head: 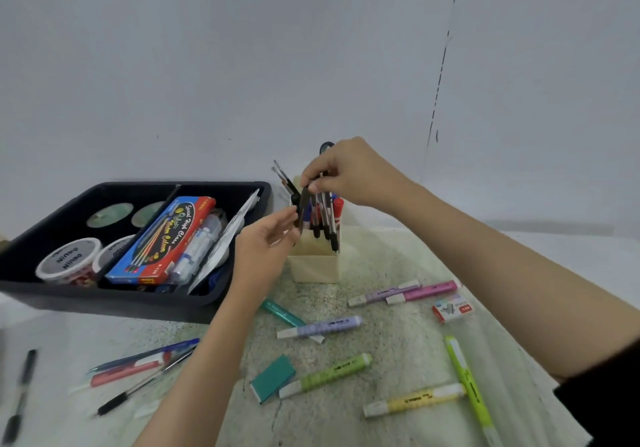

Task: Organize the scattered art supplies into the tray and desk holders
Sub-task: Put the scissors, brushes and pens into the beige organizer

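Black-barrelled pens [323, 219] pinched in bunch by right hand [349, 172], lower ends inside cream holder [313, 266]; left hand [266, 238] held beside bunch, fingers relaxed, fingertips touching pens, nothing gripped; black tray [104, 299] left of holder, watercolour box [162, 238] laid inside; pastel highlighters [325, 375] scattered in front, on speckled mat [398, 342].
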The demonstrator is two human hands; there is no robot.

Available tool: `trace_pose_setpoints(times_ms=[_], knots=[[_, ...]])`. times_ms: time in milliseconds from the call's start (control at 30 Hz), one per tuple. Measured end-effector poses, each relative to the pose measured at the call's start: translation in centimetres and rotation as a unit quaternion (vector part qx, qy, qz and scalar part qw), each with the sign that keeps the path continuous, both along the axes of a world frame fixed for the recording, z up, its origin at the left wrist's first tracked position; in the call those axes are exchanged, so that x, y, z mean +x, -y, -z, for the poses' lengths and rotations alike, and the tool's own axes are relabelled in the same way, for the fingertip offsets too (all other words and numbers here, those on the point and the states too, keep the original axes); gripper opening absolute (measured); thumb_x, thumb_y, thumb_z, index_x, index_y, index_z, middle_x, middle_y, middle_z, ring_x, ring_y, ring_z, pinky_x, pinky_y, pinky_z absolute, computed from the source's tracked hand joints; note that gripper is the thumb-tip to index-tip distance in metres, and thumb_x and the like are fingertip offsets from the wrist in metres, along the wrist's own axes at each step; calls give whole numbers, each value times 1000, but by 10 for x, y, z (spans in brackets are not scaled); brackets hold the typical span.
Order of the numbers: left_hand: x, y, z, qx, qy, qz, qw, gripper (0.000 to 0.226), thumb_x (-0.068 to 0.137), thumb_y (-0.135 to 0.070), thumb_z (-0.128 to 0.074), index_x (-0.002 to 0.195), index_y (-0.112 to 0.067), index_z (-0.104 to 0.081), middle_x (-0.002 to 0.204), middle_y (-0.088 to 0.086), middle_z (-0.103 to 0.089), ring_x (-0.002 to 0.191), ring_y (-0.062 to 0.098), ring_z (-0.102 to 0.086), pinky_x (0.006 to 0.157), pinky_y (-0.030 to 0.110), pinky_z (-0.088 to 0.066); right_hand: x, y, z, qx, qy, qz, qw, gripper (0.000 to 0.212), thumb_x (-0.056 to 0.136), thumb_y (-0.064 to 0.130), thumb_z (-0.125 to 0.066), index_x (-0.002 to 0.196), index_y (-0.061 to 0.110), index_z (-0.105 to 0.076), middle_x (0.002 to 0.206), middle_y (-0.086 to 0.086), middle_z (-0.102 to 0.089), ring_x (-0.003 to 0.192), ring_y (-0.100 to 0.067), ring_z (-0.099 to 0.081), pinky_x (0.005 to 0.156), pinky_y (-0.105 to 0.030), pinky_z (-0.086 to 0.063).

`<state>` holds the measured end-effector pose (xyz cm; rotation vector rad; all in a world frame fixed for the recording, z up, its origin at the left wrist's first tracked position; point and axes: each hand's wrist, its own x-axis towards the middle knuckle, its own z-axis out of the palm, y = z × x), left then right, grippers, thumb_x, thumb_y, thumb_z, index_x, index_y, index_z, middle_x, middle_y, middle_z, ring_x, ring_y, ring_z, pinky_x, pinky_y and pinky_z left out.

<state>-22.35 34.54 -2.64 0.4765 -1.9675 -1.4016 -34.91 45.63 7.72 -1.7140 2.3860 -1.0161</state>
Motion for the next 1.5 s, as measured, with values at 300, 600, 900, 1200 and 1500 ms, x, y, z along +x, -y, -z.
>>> trace_pose_setpoints(times_ms=[300,600,900,1200,1500], knots=[[-22,15,2,-28,5,1,1000,42,79,5,-66,99,-31,-67,93,-8,-72,88,9,-68,84,27,-54,-5,24,7,31,-70,-39,996,16,85,7,-65,97,12,-75,81,11,-69,70,8,-56,67,-6,-37],[-26,17,9,-75,28,5,997,26,78,-2,-71,97,-21,-71,80,-7,-71,76,3,-66,71,15,-50,-5,20,30,40,-31,-69,996,19,83,4,-66,95,14,-75,77,10,-64,73,-1,-60,71,-17,-46],[-16,10,25,-48,72,38,996,37,76,5,-70,83,-31,-68,77,-15,-69,78,0,-67,77,19,-52,-1,-10,76,-18,15,-33,999,41,82,6,-69,121,18,-63,98,5,-70,89,-2,-61,83,-9,-45],[-4,5,17,-16,50,102,993,40,73,12,-69,101,-15,-71,94,0,-74,91,10,-69,83,23,-54,10,-32,105,-58,195,-20,979,62,77,2,-74,132,17,-50,114,1,-65,104,1,-60,90,-10,-45],[-9,-3,11,-77,88,106,987,32,71,5,-75,90,-21,-72,86,-7,-73,84,4,-69,82,21,-54,16,-40,124,-124,167,56,976,40,83,5,-68,121,15,-60,105,10,-67,97,15,-57,91,-5,-40]])
